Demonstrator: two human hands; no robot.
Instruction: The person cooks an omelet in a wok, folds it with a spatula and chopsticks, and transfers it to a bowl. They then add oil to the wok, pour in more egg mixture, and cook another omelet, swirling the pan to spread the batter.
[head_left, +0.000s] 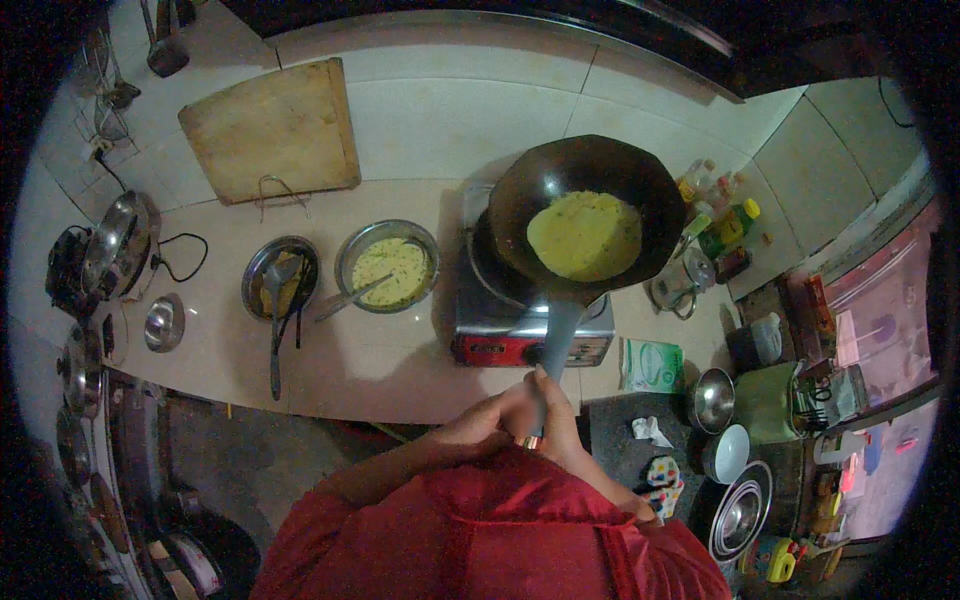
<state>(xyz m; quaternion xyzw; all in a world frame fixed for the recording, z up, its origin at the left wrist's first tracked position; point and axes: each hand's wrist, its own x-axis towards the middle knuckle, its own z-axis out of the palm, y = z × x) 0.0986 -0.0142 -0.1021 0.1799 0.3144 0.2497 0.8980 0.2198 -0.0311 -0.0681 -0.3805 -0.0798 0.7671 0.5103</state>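
Observation:
Close to my body, my left hand (504, 411) and my right hand (556, 415) are both around the handle of a dark wok (517, 202). The wok is tilted above a gas stove (480, 330) with a red front. In the wok lies a round of yellow-green batter (585, 234), off-centre toward the handle side. Left of the stove a metal bowl (341, 274) holds pale batter with green bits, and a spoon (356, 298) stands in it. A smaller metal bowl (247, 289) farther left holds a ladle (275, 330) and dark utensils.
A wooden cutting board (274, 131) leans on the tiled wall. Bottles (731, 227) and a glass jug (671, 285) stand right of the stove. A green-and-white packet (652, 366) lies at the counter's front, with metal bowls (712, 401) beyond. A small metal bowl (164, 324) sits left.

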